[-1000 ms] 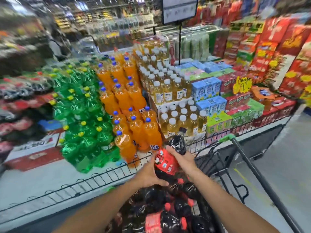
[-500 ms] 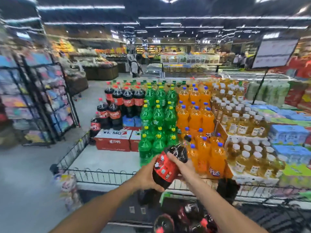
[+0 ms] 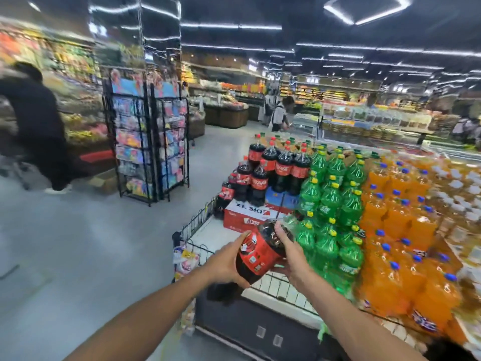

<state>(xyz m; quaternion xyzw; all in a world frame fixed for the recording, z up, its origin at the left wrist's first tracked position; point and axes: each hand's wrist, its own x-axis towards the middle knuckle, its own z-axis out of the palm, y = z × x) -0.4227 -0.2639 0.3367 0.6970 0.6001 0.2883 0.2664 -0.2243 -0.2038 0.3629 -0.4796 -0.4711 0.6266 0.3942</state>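
**Q:** Nearest the camera, how is the bottle (image 3: 257, 252) held?

**A:** Both hands curl round it. The left hand (image 3: 226, 261) cups the base from below, and the right hand (image 3: 291, 254) wraps the dark shoulder. A bottle this large is probably heavy, hence two supports. It lies tilted, with the neck pointing away and to the right.

**Q:** Where is it?

**A:** It is in the air above the wire rail (image 3: 276, 284) at the near edge of the platform (image 3: 216, 235), apparently touching neither.

**Q:** Why is it held there?

**A:** The bare patch beyond the rail, in front of the cartons (image 3: 244, 216), is the likely destination. It lies just before the cola stack (image 3: 283, 169), which is the same product. Stock is grouped in colour blocks: cola, then green bottles (image 3: 329, 201), then orange bottles (image 3: 390, 222). The rail probably keeps bottles from slipping off.

**Q:** And farther off?

**A:** A rack (image 3: 148, 142) stands across the aisle, well apart. A blurred person (image 3: 36, 121) is at far left.
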